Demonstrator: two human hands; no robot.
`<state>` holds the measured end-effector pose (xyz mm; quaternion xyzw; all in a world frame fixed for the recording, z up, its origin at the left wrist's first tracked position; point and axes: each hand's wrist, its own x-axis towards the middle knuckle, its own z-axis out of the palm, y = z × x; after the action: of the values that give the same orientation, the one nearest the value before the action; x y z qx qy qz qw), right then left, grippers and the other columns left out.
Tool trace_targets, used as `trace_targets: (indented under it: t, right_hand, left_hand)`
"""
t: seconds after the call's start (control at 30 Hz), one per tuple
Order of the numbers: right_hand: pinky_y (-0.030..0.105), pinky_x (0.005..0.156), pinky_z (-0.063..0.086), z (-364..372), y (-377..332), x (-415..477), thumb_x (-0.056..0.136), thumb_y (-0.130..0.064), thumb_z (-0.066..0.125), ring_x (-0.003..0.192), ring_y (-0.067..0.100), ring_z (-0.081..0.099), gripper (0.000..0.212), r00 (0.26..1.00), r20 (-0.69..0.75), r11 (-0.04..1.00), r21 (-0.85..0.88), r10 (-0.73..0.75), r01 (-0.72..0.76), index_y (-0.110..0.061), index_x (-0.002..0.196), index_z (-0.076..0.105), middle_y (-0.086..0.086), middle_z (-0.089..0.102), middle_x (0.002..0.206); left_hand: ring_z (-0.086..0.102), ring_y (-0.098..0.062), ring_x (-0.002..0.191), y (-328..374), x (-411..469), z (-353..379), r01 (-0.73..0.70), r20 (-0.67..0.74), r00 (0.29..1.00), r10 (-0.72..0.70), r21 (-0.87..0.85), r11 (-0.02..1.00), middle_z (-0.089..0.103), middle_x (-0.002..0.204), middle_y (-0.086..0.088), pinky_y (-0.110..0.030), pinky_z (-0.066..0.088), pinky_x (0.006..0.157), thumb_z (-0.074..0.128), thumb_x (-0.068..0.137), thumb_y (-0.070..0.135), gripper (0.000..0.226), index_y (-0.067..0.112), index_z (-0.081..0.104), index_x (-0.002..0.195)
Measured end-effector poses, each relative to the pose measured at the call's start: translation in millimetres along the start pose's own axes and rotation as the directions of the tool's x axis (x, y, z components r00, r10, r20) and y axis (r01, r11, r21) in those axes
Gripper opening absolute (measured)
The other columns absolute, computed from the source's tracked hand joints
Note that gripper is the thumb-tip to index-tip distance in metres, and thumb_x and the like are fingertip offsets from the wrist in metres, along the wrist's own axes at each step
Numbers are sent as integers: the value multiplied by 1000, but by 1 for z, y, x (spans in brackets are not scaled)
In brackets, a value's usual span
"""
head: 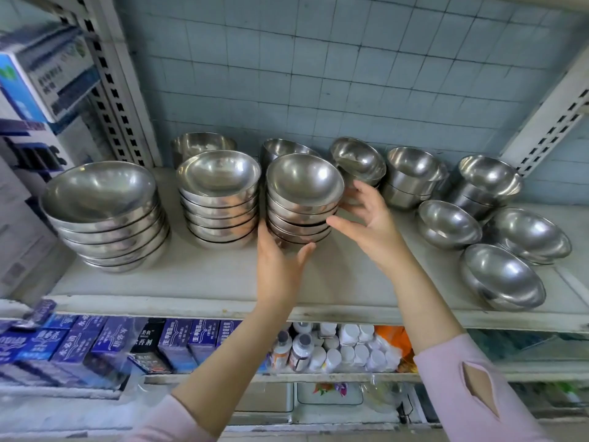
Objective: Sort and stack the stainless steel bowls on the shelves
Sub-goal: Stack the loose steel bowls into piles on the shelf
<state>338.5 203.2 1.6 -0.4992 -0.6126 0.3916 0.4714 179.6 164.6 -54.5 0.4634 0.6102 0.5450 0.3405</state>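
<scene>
Your sleeves [471, 387] are reaching up from the bottom edge. Your left hand [280, 263] is cupping the base of the middle stack [302, 199] at frame centre, thumb in front; your right hand [369, 218] is spreading wide, fingertips touching the stack's right side. Loose bowls [503, 275] are lying on the shelf [191, 282] at right.

Blue boxes [178, 342], white bottles [350, 349] beside them, tiled wall [318, 74] behind
</scene>
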Motion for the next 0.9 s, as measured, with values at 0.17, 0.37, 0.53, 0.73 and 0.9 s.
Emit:
trace_targets:
  t: [0.17,0.37,0.53,0.73,0.9]
  right_hand:
    - [24,108,40,-55,6,-32,84,-29,77,126,0,52,59,996,-66,994,-93,-58,51,-30,137,50,-14,58,134]
    - [16,96,36,-154,32,-72,83,-37,74,114,-4,45,56,942,-211,857,-500,-261,125,-15,131,58,-12,56,123]
    - [38,109,38,-224,67,-91,77,-58,70,131,16,45,76,921,-234,788,-606,-310,111,-13,136,53,-2,53,136]
    - [33,114,34,-260,89,-125,68,-65,75,142,-2,26,97,986,-164,925,-376,-18,-46,-33,149,32,-23,29,149]
    - [23,110,33,-274,98,-127,56,-66,80,124,-27,29,116,988,-90,946,-288,127,-148,-43,151,19,-37,23,146]
  left_hand:
    - [53,-17,113,10,-42,4,-38,-118,992,54,138,990,48,125,3,-34,46,96,77,79,34,62,15,46,129]
    - [54,-8,107,33,-73,76,-152,84,987,139,167,974,54,121,7,-22,44,88,75,81,36,45,24,51,117]
    - [46,-16,128,39,-61,155,-148,315,946,81,195,970,40,146,1,-34,44,103,77,79,37,79,20,36,144]
    - [36,-18,139,53,-25,223,-43,445,895,-38,171,984,30,155,-2,-41,38,111,83,72,36,114,18,9,156]
    - [58,-16,117,50,-14,241,-65,441,897,13,104,992,55,118,17,-33,46,102,83,75,23,93,32,27,148]
